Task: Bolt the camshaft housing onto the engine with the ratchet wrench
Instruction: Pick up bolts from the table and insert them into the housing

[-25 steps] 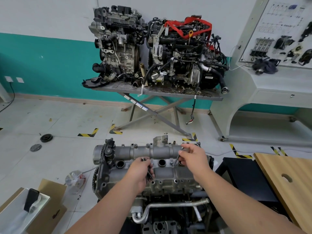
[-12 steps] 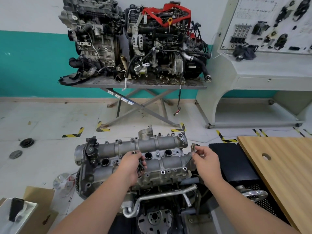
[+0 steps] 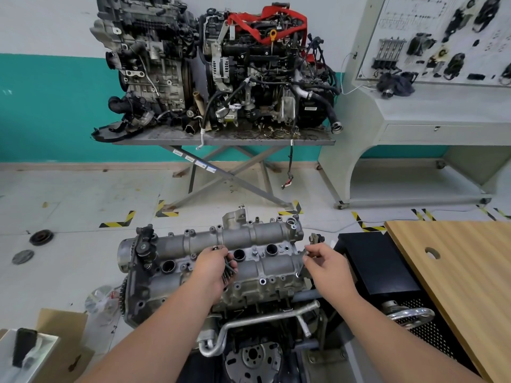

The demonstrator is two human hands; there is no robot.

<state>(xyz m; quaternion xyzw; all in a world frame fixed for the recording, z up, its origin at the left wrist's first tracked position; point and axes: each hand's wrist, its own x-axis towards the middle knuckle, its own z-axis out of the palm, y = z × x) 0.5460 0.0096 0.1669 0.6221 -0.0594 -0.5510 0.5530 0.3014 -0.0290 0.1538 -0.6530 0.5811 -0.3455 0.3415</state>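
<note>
The grey aluminium camshaft housing (image 3: 249,239) lies on top of the engine (image 3: 249,313) in the lower middle of the head view. My left hand (image 3: 214,265) rests over its middle, shut on a bundle of dark bolts (image 3: 227,268). My right hand (image 3: 326,262) is at the housing's right end, its fingertips pinched on a single bolt (image 3: 301,265) that points down at the housing's edge. No ratchet wrench is in view.
A wooden bench (image 3: 456,272) stands at the right with a black stand (image 3: 376,261) beside the engine. Two other engines (image 3: 215,70) sit on a scissor table behind. A cardboard box (image 3: 60,341) lies at the lower left. A display board (image 3: 442,37) is at the upper right.
My right hand has moved from the back rail of the housing to its right end and lowered a bolt there. The left hand has stayed put with its bolts. The view shifted.
</note>
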